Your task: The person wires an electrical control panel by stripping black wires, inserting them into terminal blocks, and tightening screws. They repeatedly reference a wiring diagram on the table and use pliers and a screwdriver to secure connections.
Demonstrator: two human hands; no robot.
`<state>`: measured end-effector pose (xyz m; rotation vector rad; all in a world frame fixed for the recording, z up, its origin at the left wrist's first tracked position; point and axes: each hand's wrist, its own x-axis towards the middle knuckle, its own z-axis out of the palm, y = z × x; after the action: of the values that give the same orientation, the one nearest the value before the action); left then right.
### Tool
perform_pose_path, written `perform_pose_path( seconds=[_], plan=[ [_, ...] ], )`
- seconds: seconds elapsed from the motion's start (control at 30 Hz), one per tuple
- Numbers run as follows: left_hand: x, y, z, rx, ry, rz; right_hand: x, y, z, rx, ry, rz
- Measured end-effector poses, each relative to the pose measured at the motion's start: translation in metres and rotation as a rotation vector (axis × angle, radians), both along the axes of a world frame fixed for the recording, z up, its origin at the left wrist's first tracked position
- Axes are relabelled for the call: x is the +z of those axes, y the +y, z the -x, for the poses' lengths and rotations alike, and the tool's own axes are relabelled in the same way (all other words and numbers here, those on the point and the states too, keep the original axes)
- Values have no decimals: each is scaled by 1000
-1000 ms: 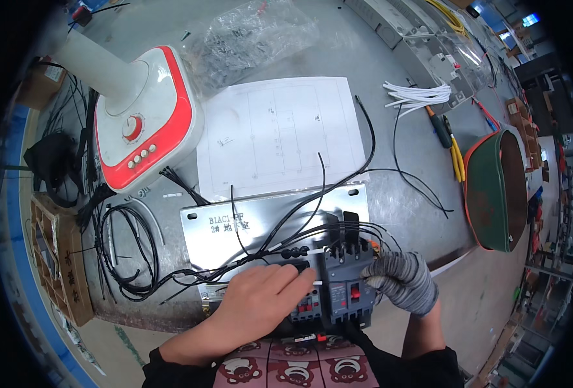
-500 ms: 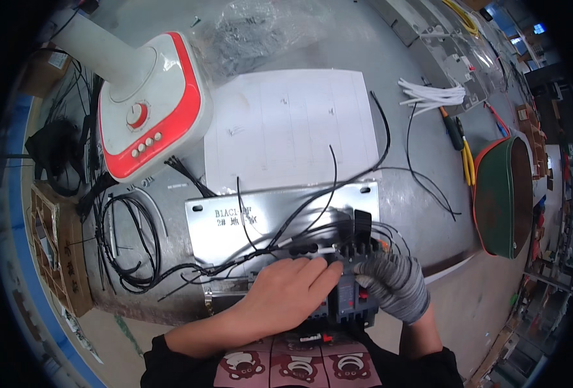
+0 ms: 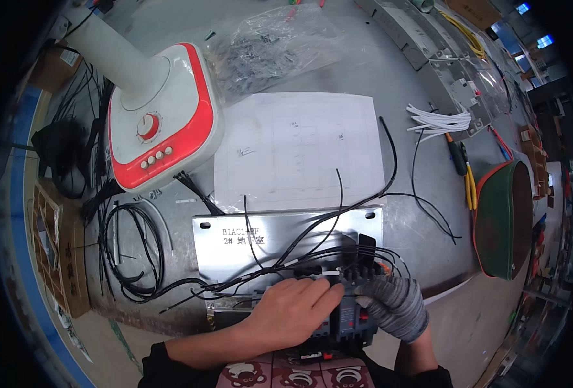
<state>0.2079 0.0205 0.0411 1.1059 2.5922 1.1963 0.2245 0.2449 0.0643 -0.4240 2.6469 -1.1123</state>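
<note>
My bare left hand [image 3: 293, 310] lies over a dark circuit breaker block [image 3: 348, 317] at the near edge of a metal mounting plate [image 3: 235, 242]. Its fingertips press on the block's top, where black wires [image 3: 312, 236] run in. My right hand [image 3: 393, 307], in a grey knit glove, grips the block's right side with its fingers at the wire terminals. Several black wires fan out from the block across the plate. Much of the block is hidden under both hands.
A white and red fan base [image 3: 160, 119] stands at the back left beside a sheet of paper [image 3: 299, 149]. Coiled black cable [image 3: 134, 252] lies left of the plate. A bag of small parts [image 3: 267, 45], white wire pieces [image 3: 438, 119], pliers [image 3: 461, 168] and a green cap [image 3: 503, 220] lie around.
The view has drawn closer to the bench. My left hand slid right over the breaker block toward the gloved hand; the right hand kept its hold on the block's right side.
</note>
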Motion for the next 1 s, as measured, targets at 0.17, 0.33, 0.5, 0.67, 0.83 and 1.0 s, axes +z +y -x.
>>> perform_pose_path(
  seconds=[0.17,0.33,0.5,0.67,0.83,1.0],
  plan=[
    [-1,0,1,-2,3,-31,-2,3,-2,-10,-108,7],
    [-2,0,2,9,9,-51,-3,6,-3,-4,-158,4],
    [-5,0,1,-4,12,-65,0,2,4,-11,-101,55],
    [-4,-2,2,-24,-3,-59,2,-1,4,-36,-80,98],
    [-5,-1,2,-23,-22,-67,0,1,4,-23,-95,78],
    [-5,-1,1,-21,-19,-66,1,3,3,-12,-114,51]
  ],
)
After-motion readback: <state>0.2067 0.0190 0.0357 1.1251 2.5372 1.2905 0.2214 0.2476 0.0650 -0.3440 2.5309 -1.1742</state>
